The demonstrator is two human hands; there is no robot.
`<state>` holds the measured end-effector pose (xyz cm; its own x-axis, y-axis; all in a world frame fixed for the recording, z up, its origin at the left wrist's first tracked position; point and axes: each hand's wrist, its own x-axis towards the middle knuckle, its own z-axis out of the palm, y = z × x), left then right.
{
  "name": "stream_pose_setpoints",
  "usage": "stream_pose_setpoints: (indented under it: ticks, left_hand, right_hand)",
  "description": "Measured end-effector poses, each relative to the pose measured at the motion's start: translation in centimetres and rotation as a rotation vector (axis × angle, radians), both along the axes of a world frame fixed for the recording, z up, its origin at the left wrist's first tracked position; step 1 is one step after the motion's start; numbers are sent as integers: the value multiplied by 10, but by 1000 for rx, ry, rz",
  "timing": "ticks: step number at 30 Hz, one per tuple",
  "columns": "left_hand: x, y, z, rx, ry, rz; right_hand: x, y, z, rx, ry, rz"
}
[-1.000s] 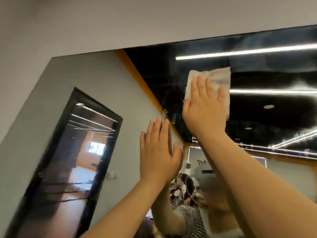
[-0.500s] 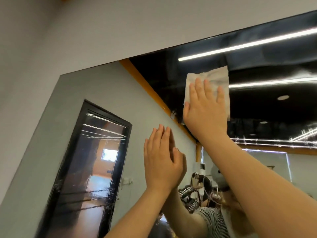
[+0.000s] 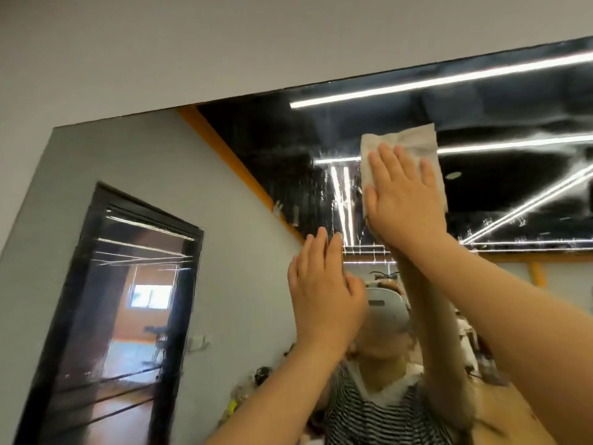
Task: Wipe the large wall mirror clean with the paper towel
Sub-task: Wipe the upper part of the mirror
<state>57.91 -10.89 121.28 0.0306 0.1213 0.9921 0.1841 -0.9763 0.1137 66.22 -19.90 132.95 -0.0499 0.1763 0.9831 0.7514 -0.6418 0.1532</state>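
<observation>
The large wall mirror (image 3: 167, 162) fills most of the head view, its top edge running up to the right. A white paper towel (image 3: 414, 141) lies flat against the upper glass. My right hand (image 3: 401, 200) presses it there with straight, spread fingers, covering the towel's lower part. My left hand (image 3: 321, 293) rests flat on the glass lower down and to the left, fingers straight, holding nothing. Wet streaks show on the dark glass just left of the towel.
A plain grey wall (image 3: 224, 43) runs above and to the left of the mirror. The glass reflects a black-framed doorway (image 3: 128, 300), ceiling light strips (image 3: 417, 85), an orange beam and a person in a striped shirt.
My right hand has slid the towel to the right across the upper glass, leaving wet streaks to its left. My left hand stays flat on the glass below it. The view has tilted.
</observation>
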Motion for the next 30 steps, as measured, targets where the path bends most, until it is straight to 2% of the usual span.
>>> stream_pose_setpoints:
  ticks: [3,6,9,13,18,26,30]
  left_hand:
    - [-31,25,6,87,34,-2]
    - [-68,76,15,6,27,67]
    - [-99,134,20,6,-26,212]
    - [-108,181,9,36,76,270]
    - [-104,189,2,148,6,266]
    - [-101,192,2,156,2,329]
    - [-100,192,1,148,9,323]
  right_hand:
    - [-4,-3,0,-16,42,-26]
    - [-6,-5,1,-41,61,-51]
    - [-9,-3,2,-31,72,-59]
    - [-9,0,1,0,71,-85]
    - [-13,3,2,27,104,-126]
    - [-37,33,-1,89,207,-130]
    - [-70,73,7,-36,171,-112]
